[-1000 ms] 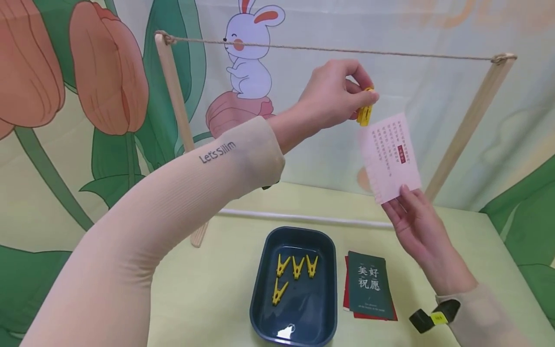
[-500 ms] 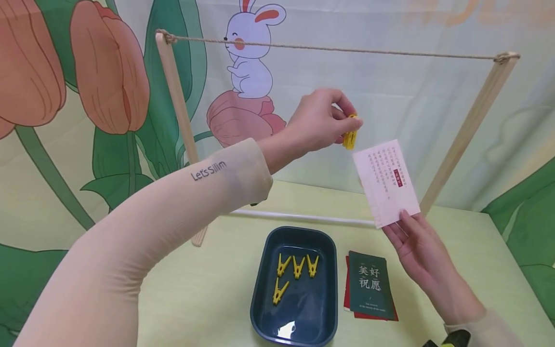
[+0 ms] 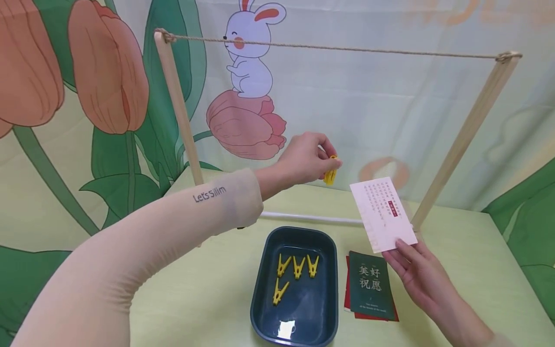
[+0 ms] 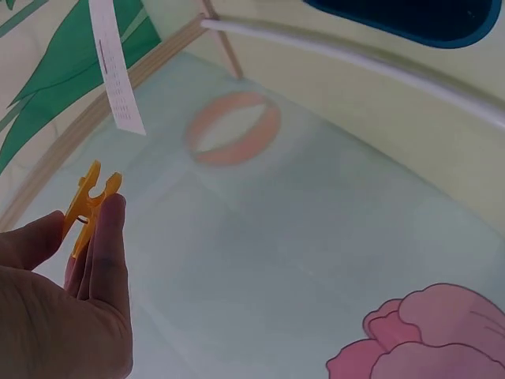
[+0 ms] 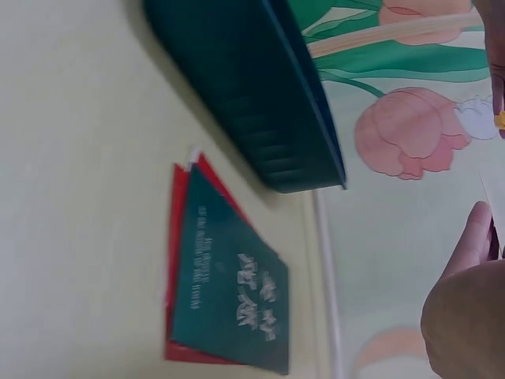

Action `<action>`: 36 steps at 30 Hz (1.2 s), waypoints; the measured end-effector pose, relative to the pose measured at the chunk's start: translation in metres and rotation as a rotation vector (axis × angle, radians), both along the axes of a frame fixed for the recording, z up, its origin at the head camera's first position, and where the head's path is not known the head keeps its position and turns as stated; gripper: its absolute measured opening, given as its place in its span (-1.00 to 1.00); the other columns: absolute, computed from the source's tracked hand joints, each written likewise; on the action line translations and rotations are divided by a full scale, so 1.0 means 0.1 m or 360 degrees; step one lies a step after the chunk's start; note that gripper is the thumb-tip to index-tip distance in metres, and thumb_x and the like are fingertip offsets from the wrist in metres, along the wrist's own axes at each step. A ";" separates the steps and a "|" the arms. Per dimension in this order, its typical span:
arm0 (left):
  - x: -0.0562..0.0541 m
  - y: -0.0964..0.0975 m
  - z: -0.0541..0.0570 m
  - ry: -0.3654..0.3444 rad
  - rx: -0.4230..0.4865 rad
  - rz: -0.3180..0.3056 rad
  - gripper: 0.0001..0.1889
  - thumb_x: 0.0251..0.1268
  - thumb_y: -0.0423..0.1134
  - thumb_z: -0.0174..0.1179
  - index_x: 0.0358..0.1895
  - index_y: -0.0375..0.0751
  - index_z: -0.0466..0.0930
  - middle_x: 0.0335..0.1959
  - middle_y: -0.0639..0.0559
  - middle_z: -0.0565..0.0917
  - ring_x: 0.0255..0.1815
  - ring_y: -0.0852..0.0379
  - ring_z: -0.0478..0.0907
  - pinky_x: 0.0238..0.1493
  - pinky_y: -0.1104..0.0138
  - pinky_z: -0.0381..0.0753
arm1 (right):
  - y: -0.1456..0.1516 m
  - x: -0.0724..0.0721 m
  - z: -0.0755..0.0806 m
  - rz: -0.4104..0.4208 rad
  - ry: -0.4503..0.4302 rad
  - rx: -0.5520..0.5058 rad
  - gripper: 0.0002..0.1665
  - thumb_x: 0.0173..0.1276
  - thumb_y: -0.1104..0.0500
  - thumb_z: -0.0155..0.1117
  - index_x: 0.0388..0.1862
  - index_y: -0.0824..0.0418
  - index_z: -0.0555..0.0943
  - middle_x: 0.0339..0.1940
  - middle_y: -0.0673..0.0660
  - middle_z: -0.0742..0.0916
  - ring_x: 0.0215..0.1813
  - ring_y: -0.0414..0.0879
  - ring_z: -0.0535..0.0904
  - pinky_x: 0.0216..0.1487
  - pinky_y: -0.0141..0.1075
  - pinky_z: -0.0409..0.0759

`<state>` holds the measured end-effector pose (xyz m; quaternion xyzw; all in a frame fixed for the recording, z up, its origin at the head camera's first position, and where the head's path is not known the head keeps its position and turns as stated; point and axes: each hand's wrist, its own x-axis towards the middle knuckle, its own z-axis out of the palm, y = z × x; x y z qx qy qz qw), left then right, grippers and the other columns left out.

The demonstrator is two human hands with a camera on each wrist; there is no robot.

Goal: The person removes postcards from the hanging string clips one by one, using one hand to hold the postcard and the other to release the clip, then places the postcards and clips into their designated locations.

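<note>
My left hand [image 3: 308, 159] pinches a yellow clothespin [image 3: 330, 174] between thumb and fingers, below the rope. In the left wrist view the clothespin [image 4: 91, 197] points its jaws away from the fingertips. My right hand [image 3: 418, 265] holds a pale pink card [image 3: 381, 214] by its lower edge, thumb on the printed face. The card bears columns of small writing and a dark red block. A gap separates clothespin and card. The right wrist view shows the card only edge-on beyond the right hand [image 5: 469, 308].
A twine rope [image 3: 329, 47] spans two wooden posts [image 3: 468, 140]. Several yellow clothespins [image 3: 297, 267] lie in a dark blue tray [image 3: 257, 308]. To its right is a stack of green and red cards [image 3: 368, 289]. A white rod [image 3: 312, 219] runs along the table's back.
Both hands have come down from near the rope, the left with the clothespin and the right with the card. The gap between clothespin and card has widened.
</note>
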<state>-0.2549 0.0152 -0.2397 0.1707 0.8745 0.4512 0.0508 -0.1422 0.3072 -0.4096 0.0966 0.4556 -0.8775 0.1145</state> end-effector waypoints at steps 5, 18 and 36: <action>0.01 -0.04 -0.17 -0.0042 -0.0027 -0.0019 -0.79 0.44 -0.21 0.44 -0.11 -0.24 0.63 -0.22 -0.07 0.80 -0.22 -0.06 0.78 -0.25 0.33 0.78 | 0.01 0.08 -0.12 0.0016 -0.0076 0.0178 -0.66 0.70 0.22 0.16 0.30 -0.14 0.50 0.07 -0.04 0.82 0.11 -0.14 0.80 0.25 -0.27 0.67; 0.11 -0.08 -0.64 -0.0181 -0.0130 -0.0049 -0.76 0.43 -0.18 0.45 -0.09 -0.23 0.62 -0.21 -0.10 0.73 -0.26 -0.07 0.79 -0.27 0.37 0.75 | 0.05 0.25 -0.43 0.0065 -0.0362 0.0501 -0.02 0.66 0.20 0.25 0.79 0.10 -0.11 0.11 -0.07 0.73 0.17 -0.15 0.74 0.37 -0.22 0.60; 0.43 -0.16 -1.24 -0.0360 -0.0240 -0.0137 -0.71 0.33 -0.12 0.53 -0.14 -0.21 0.65 -0.41 0.00 0.72 -0.49 0.10 0.77 -0.25 0.34 0.72 | 0.16 0.44 -0.74 0.0016 -0.0578 0.0564 0.06 0.60 0.28 0.31 0.77 0.25 -0.17 0.34 0.28 0.57 0.10 -0.02 0.79 0.31 -0.18 0.66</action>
